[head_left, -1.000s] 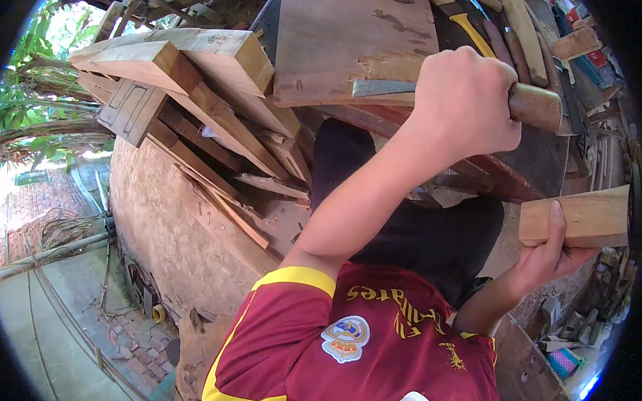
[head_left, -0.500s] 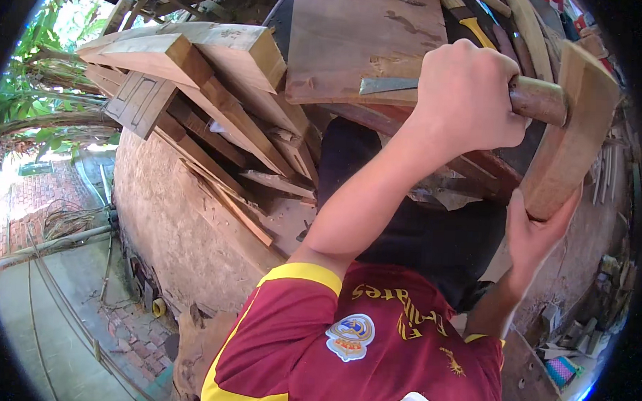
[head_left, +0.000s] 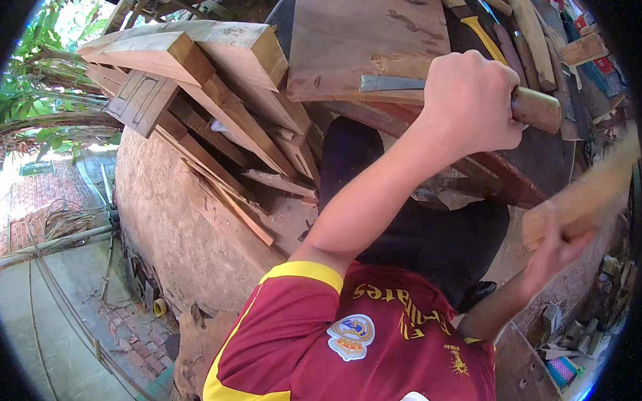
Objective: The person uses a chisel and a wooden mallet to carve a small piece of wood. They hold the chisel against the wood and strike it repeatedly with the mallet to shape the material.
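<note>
A chisel (head_left: pixel 392 83) with a flat metal blade and round wooden handle is in my left hand (head_left: pixel 471 103), whose fingers are wrapped round it. Its blade points left, lying along the near edge of a brown wooden board (head_left: pixel 369 39); whether the tip touches the wood I cannot tell. On the other side, my right hand (head_left: pixel 558 255) grips a thick block of wood (head_left: pixel 583 192), blurred by motion and apart from the butt of the chisel's handle.
Several squared timbers (head_left: pixel 219 91) lean together at the left, with thin strips beside them. Beyond my left hand lie a yellow-handled tool (head_left: pixel 482 36) and other wooden-handled tools. A small wood block (head_left: pixel 584 49) lies at the far right. Scraps litter the ground at lower right.
My right hand has swung the wood block away from the chisel's handle, down and to the right. My left hand with the chisel has barely shifted.
</note>
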Demonstrator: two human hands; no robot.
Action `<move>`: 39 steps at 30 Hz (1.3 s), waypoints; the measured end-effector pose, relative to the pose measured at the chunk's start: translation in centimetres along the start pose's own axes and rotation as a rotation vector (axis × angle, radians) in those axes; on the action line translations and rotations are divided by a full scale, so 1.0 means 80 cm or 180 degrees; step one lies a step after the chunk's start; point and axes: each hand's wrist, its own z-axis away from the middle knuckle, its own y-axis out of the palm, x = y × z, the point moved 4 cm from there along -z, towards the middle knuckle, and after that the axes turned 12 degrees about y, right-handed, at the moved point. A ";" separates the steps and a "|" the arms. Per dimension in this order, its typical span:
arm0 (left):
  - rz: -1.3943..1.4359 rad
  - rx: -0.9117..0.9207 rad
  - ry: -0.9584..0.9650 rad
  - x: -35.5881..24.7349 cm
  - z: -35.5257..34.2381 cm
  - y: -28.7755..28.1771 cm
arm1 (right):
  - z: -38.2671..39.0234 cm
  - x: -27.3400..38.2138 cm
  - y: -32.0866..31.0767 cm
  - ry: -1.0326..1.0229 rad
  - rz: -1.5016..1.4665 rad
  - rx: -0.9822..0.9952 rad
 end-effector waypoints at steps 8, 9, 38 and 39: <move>-0.0184 -0.0137 -0.0064 0.020 0.004 -0.012 | 0.008 0.024 0.029 -0.1465 0.1231 0.0707; -0.0198 -0.0048 -0.0120 0.020 0.007 -0.016 | -0.002 0.024 0.023 -0.1295 0.1009 0.0425; 0.0214 -0.0322 0.0099 -0.004 0.001 -0.015 | 0.013 0.025 -0.022 -0.0644 -0.0310 0.0300; 0.0227 -0.0322 0.0104 -0.004 0.002 -0.016 | 0.010 0.030 -0.024 -0.0527 -0.0568 0.0186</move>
